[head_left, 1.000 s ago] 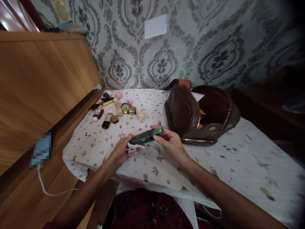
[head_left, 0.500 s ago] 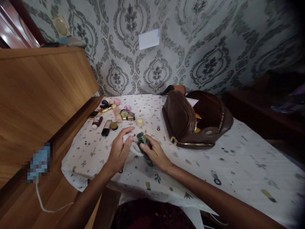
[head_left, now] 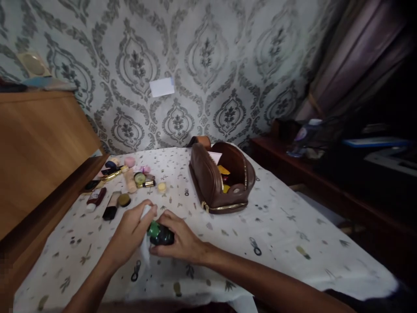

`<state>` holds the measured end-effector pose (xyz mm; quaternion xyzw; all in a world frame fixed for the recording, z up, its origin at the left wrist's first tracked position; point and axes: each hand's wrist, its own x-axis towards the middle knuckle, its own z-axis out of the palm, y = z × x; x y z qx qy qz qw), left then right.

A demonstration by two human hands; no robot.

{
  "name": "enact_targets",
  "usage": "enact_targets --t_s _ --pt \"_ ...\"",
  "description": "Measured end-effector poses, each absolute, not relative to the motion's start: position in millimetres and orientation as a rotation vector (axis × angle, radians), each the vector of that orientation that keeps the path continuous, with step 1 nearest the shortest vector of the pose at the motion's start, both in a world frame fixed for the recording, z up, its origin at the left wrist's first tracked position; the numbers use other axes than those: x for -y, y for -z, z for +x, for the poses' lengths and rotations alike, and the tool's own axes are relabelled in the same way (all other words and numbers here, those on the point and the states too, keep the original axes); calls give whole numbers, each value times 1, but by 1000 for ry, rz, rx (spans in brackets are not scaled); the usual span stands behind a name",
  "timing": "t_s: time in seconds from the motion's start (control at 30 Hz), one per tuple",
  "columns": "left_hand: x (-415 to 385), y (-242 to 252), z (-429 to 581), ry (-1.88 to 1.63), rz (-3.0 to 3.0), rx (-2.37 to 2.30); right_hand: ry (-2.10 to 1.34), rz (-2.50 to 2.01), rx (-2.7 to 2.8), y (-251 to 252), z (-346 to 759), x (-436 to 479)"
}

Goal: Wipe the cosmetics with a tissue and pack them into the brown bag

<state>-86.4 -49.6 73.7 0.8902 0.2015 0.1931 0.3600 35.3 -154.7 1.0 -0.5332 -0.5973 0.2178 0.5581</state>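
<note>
My right hand [head_left: 180, 241] grips a dark green tube [head_left: 160, 234] low over the patterned tablecloth [head_left: 280, 226], its fingers wrapped round it. My left hand [head_left: 130, 232] pinches a white wipe [head_left: 145, 243] against the tube's green cap end. Behind the hands lies an open brown zip pouch [head_left: 211, 182] with yellow items inside. Several cosmetics [head_left: 128, 184] are scattered at the table's back left.
A wooden cabinet [head_left: 39, 148] stands along the left side. Patterned wallpaper with a white note [head_left: 162, 87] is behind. A dark low shelf [head_left: 342, 174] with clutter runs along the right. The table's near edge is just below my arms.
The tube went from held level between both hands to gripped by my right hand near the cloth, with my left hand pressing the wipe on its end. The view swung right.
</note>
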Motion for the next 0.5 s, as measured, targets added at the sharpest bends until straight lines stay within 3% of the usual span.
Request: enact_targets --t_s 0.2,0.33,0.5 --pt "53 -49 -73 -384 2041 -578 -638 -1165 1321 -18 62 191" --pt "64 -43 -56 -382 2319 -437 -721 -1196 1191 -33 85 231" --pt "84 -70 -7 -509 2791 -97 -564 -1297 1074 -59 117 282"
